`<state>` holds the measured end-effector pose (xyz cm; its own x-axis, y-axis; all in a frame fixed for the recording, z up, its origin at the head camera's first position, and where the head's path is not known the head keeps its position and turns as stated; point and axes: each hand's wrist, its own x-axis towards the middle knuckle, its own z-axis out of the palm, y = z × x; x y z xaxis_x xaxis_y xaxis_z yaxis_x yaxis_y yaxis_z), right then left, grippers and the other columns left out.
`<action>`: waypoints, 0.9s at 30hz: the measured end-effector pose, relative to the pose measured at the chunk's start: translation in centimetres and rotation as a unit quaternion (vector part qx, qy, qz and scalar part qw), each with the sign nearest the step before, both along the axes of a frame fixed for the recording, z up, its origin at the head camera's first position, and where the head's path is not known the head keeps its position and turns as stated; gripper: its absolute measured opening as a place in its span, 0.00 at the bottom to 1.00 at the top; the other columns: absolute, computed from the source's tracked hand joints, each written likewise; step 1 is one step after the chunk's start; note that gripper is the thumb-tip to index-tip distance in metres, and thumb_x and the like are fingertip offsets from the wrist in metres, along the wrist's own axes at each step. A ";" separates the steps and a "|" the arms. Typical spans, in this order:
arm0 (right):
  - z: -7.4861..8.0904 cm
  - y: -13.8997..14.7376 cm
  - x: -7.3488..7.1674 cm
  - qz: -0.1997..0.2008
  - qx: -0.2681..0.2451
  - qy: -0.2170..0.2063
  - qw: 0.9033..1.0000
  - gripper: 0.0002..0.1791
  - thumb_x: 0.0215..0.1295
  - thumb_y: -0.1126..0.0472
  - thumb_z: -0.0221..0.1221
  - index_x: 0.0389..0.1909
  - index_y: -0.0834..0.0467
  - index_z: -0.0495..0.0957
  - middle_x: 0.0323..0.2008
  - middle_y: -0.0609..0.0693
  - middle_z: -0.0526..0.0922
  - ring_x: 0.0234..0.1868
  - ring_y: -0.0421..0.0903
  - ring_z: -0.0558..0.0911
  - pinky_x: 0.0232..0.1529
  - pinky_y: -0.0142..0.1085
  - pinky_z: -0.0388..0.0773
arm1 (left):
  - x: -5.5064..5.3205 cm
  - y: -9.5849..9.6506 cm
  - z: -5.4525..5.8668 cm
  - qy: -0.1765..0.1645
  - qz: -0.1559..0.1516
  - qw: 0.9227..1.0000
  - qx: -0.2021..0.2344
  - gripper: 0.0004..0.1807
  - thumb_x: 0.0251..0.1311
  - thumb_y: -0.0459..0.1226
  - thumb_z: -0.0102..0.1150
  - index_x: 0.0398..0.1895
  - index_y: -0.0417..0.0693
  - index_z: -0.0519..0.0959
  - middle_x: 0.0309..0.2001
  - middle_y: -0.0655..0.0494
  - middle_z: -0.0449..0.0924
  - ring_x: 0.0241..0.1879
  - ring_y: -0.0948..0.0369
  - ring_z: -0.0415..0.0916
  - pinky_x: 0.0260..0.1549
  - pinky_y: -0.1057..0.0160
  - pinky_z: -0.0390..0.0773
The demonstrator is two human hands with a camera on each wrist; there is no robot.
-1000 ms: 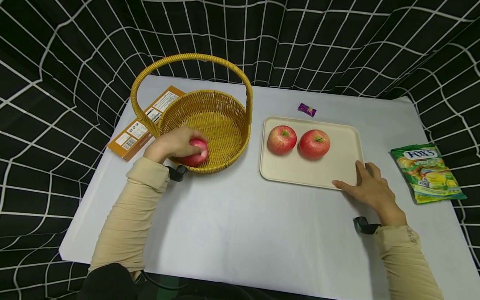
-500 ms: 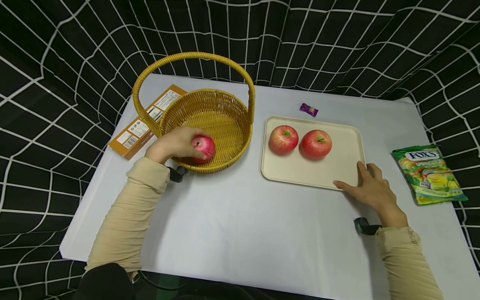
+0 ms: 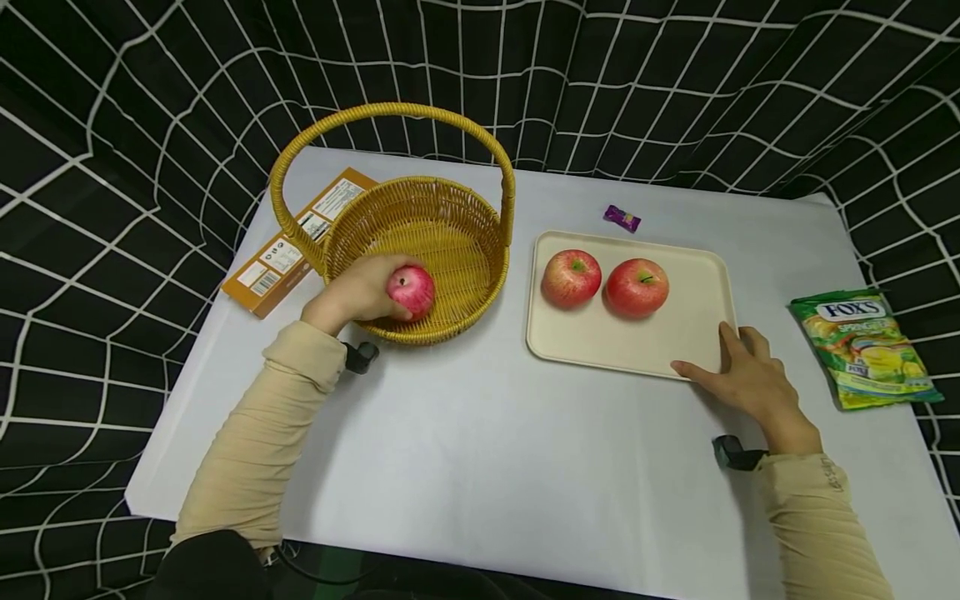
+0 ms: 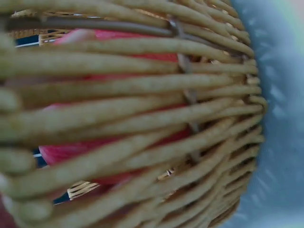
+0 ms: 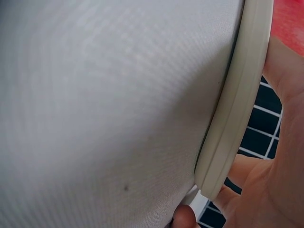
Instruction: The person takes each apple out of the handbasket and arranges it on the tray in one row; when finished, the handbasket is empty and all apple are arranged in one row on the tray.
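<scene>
My left hand [image 3: 363,289] reaches over the near left rim of a yellow wicker basket [image 3: 457,258] with a tall arched handle. It grips a pink-red apple [image 3: 412,292] from the left, thumb on the near side. In the left wrist view the red of this apple [image 4: 61,153] shows through gaps in the weave [image 4: 213,128]. On the right, my right hand [image 3: 750,379] holds the near right corner of a cream tray [image 3: 600,342], thumb along the front edge and fingers at the side. Two red apples, one [image 3: 572,278] beside the other [image 3: 637,287], sit on the tray's left half.
An orange box [image 3: 281,258] with printed labels lies left of the basket, partly behind it. A small purple-wrapped candy [image 3: 622,218] lies behind the tray. To the right is a green and yellow FOX'S bag [image 3: 862,350]. Black cloth with white grid lines surrounds the white table [image 3: 510,467].
Inside the basket, my left hand has shifted the apple slightly to the right and turned it, so its dimpled end now shows. The right hand stays at the tray corner.
</scene>
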<state>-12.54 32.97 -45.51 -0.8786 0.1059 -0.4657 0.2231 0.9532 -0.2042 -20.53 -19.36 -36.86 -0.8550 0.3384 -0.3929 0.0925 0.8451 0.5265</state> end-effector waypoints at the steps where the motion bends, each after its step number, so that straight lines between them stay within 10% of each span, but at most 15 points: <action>1: 0.0 0.0 0.0 0.000 0.000 0.001 1.000 0.66 0.63 0.21 0.51 0.82 0.63 0.33 0.76 0.79 0.38 0.62 0.89 0.60 0.50 0.81 0.69 | 0.1 0.0 0.1 0.003 0.006 1.000 0.003 0.39 0.57 0.34 0.74 0.73 0.44 0.69 0.71 0.37 0.72 0.72 0.40 0.66 0.74 0.39 0.66; 18: -0.2 0.1 0.2 -0.007 -0.005 -0.003 1.000 0.67 0.63 0.21 0.51 0.82 0.63 0.33 0.77 0.78 0.37 0.63 0.88 0.59 0.52 0.81 0.68 | 2.1 1.0 4.0 0.071 0.120 0.984 0.112 0.44 0.55 0.41 0.76 0.75 0.46 0.66 0.71 0.40 0.71 0.69 0.41 0.71 0.69 0.39 0.74; 27: -0.1 0.2 0.2 -0.006 -0.008 0.007 1.000 0.67 0.63 0.20 0.50 0.82 0.63 0.33 0.77 0.78 0.37 0.62 0.87 0.60 0.50 0.80 0.69 | 4.0 4.4 5.4 0.117 0.092 0.975 0.167 0.44 0.51 0.44 0.78 0.73 0.52 0.70 0.66 0.44 0.74 0.65 0.48 0.71 0.63 0.42 0.78</action>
<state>-12.32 33.15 -45.66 -0.8835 0.1095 -0.4554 0.2319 0.9470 -0.2223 -16.53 -14.94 -31.47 -0.9662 0.2465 -0.0752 0.1054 0.6444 0.7574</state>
